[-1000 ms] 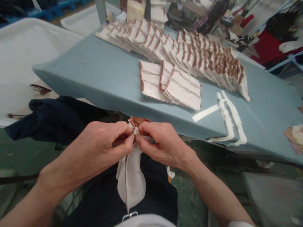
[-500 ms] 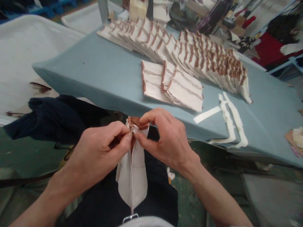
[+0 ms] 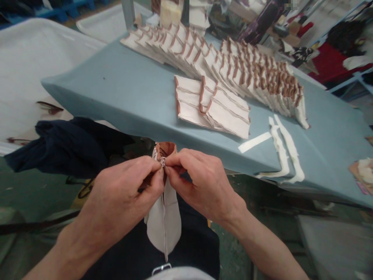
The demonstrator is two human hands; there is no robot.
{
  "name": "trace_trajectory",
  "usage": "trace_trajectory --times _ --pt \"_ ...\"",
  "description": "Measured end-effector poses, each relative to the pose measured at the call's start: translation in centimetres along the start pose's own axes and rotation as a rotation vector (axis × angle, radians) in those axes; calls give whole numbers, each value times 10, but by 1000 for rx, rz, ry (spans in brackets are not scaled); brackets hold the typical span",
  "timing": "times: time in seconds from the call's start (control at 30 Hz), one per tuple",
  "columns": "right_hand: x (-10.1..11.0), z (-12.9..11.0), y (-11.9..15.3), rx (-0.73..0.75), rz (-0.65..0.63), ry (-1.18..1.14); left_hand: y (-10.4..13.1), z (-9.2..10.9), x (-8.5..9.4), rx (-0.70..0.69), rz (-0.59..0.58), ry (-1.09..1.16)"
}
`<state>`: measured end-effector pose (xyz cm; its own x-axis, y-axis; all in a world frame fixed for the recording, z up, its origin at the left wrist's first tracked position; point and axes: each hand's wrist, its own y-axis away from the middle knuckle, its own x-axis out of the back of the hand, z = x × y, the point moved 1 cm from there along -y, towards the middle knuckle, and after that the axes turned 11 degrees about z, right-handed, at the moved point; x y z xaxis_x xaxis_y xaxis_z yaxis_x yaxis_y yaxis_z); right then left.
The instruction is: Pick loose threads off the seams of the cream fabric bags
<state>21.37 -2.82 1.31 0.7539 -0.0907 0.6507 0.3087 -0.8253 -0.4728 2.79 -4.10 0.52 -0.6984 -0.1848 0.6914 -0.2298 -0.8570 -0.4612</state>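
Note:
A white sewn piece [image 3: 164,225] with a brown inner side hangs between my two hands, its rounded end down over my lap. Its gathered upper edge is pinched by my left hand [image 3: 131,186], thumb against fingertips. My right hand [image 3: 201,179] pinches the same edge just beside it, the fingertips of both hands nearly touching. The piece's open top, lined in brown, rises behind the fingertips. The small detail between the fingertips is too fine to make out.
Ahead lies a blue-grey table [image 3: 125,89] with long rows of white, brown-edged pieces [image 3: 233,70]. Nearer are a few flat pieces [image 3: 210,105] and white strips [image 3: 285,147]. Dark blue cloth [image 3: 67,144] hangs at left, by a white bin [image 3: 40,58].
My right thumb and index finger have closed together on the edge, where the index finger was raised before. The top of the piece has shifted slightly left.

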Motion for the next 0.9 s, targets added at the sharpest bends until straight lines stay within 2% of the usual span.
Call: trace_trajectory --times 0.1,0.2,0.3,0.37,0.43,0.5,0.6,0.77,0.83,0.9 --pt "-4 2 -1 -129 2 -125 2 2 -1 53 56 5" --pt "-10 6 -2 -384 -45 -313 6 3 -8 223 109 125" --pt "-16 12 -1 -632 -112 -529 15 0 -25 537 92 494" --pt "-20 16 2 -745 -149 -685 22 -4 -38 737 77 768" --pt "-24 20 6 -800 -162 -773 25 -7 -45 806 80 875" --pt "-25 23 9 -791 -127 -753 22 -9 -43 735 79 764" --pt "-23 22 13 -656 -9 -561 10 -8 -29 494 43 456" --pt "-18 17 13 -226 144 -241 -6 -9 -10 182 -20 137" --pt "-16 16 13 -60 169 -106 -9 -10 -6 96 -49 74" --pt "-14 15 13 43 170 -10 -13 -11 -3 32 -86 50"
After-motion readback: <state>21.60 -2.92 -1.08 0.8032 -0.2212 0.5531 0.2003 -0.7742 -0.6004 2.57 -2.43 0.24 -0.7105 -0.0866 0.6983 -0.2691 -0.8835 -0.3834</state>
